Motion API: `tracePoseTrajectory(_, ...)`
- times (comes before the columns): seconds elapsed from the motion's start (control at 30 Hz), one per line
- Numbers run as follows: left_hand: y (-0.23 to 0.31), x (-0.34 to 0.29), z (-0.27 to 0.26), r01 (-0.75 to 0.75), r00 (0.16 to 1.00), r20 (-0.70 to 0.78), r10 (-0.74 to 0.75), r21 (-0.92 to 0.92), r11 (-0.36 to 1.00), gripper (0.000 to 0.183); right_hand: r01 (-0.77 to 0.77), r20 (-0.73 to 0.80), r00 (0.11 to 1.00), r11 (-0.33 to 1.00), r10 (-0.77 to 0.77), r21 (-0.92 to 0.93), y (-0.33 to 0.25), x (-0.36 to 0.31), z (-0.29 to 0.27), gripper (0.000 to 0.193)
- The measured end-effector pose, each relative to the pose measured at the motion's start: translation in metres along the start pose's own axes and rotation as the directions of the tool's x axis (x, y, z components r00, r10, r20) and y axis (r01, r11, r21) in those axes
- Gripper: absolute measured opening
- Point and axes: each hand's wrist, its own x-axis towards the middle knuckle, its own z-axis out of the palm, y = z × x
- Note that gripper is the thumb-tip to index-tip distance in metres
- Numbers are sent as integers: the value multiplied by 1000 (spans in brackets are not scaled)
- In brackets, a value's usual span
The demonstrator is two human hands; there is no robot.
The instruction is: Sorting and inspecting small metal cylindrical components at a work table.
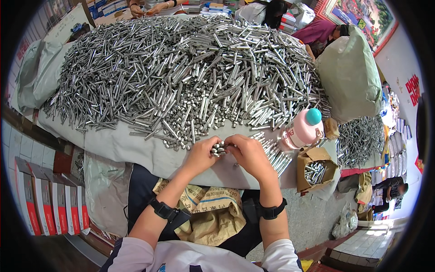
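Nearest my viewpoint, a brown sack [210,226] lay across the lap, and each forearm wore a black strap [164,210]. Beyond these, both hands met over the near part of the grey cloth [102,143]. The left hand [200,155] was closed around a small cluster of silvery pieces [218,149], their ends showing between thumb and fingers. The right hand [251,155] reached the cluster with its fingers bent inward; I could not tell whether it pinched a piece or only touched one.

I judged that good handling required a firm, even left grip, since short, smooth pieces would likely roll or slip. The right fingertips were best kept to one piece at a time, and both hands low over the cloth, so that any dropped piece landed close by.

Just beyond the hands lay loose stubs [192,102]. A row of rods [277,157] lay just beside the right hand, with a carton [316,155] and a pink bottle [301,129] farther right. The heap [149,68] spread behind; past it I saw a co-worker's hands [156,8].
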Motion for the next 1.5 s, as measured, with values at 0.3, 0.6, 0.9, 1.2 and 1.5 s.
tracePoseTrajectory(0.3,-8,-1,0,-100,993,-57,107,108,989,27,-141,0,990,976,143,166,0,19,-4,22)
tracePoseTrajectory(0.6,-10,0,4,-34,998,-56,37,62,997,34,-166,230,965,975,130,146,38,63,21,23)
tracePoseTrajectory(0.9,-17,-1,6,-40,997,-70,37,-39,998,41,-200,256,941,973,223,-113,31,74,33,19)
tracePoseTrajectory(1.2,-5,0,3,-47,996,-70,47,5,999,42,-166,144,973,979,182,-120,34,68,23,17)
tracePoseTrajectory(1.5,-12,-2,4,-49,995,-83,53,40,998,44,-80,115,993,877,28,473,8,30,-6,18)
